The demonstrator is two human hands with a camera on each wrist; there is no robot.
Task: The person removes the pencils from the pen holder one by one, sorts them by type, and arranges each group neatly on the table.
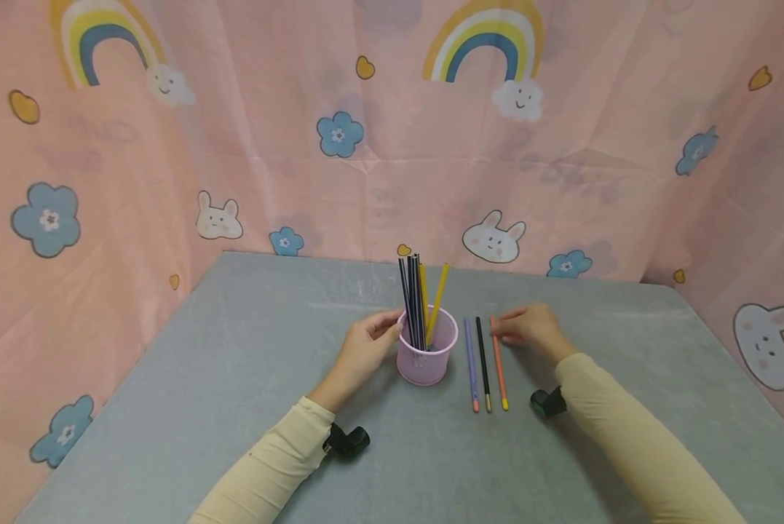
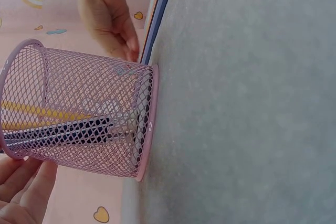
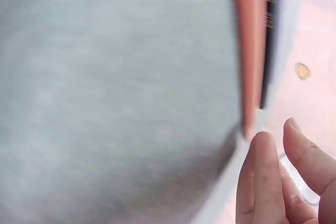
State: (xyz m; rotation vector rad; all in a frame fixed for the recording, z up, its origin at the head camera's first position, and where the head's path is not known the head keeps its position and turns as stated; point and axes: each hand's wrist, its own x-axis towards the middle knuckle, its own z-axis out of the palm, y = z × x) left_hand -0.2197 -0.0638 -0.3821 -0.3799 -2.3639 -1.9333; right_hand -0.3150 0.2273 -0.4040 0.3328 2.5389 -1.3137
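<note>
A pink mesh pencil cup [image 1: 423,367] stands upright on the grey table, holding several dark sticks [image 1: 413,298] and yellow ones [image 1: 438,302]. My left hand [image 1: 363,349] holds the cup's left side near the rim, its fingers [image 2: 39,187] against the mesh in the left wrist view. To the cup's right lie a purple pencil [image 1: 471,364], a black pencil [image 1: 483,364] and an orange pencil [image 1: 499,364], side by side. At the far end of the orange one is my right hand [image 1: 529,329], thumb and fingers apart, fingertips [image 3: 264,142] right at the pencil's end.
The grey table [image 1: 247,327] meets a pink cloth backdrop [image 1: 267,94] printed with rainbows, rabbits and flowers at its back and sides. Each wrist carries a black camera mount, one by the left sleeve [image 1: 349,442] and another by the right sleeve [image 1: 547,402].
</note>
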